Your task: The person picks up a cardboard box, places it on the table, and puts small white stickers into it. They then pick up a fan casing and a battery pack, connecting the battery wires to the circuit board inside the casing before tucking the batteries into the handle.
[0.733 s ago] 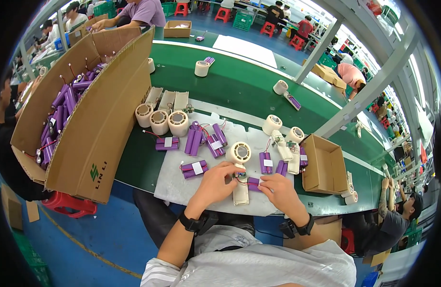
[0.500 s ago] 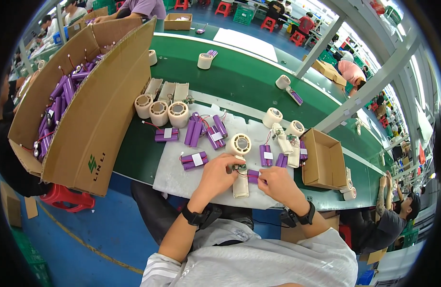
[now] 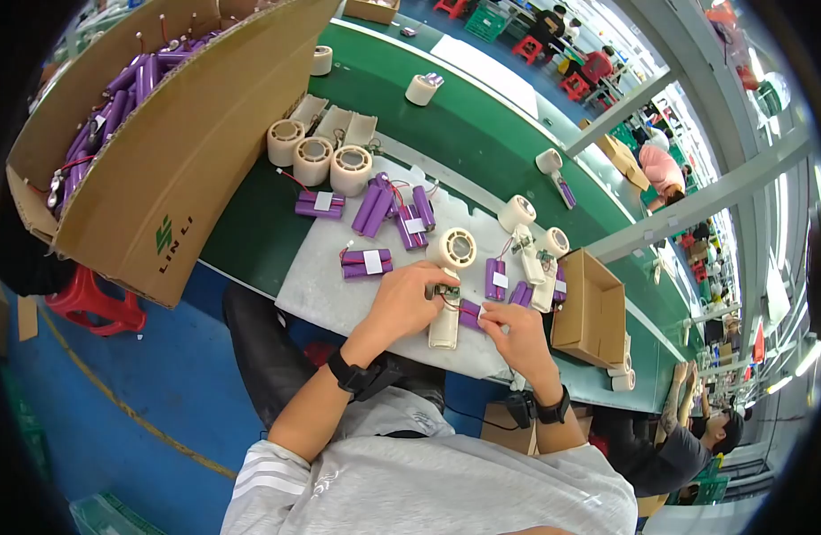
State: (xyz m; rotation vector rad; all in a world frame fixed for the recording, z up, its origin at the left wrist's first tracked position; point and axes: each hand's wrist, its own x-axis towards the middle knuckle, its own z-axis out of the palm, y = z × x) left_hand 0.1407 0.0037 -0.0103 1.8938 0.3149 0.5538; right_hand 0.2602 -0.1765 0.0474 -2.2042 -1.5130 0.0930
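Note:
On the white foam sheet lies a cream handheld fan housing, its round head away from me and its handle toward me. My left hand is closed at the upper handle, fingertips on a small green circuit board. A purple battery pack sits just right of the handle, and my right hand pinches its right end. Thin red wires run between board and pack. Another purple battery pack with a white label lies beyond my right hand, near opened fan housings.
A tall cardboard box full of purple battery packs stands at left. Several fan heads and loose packs lie beyond my left hand. A small cardboard box stands at right. Past the foam runs a green conveyor belt carrying fan parts.
The whole view has shifted and tilted with my head. Both hands stay at the fan housing and battery pack, with only slight finger movement.

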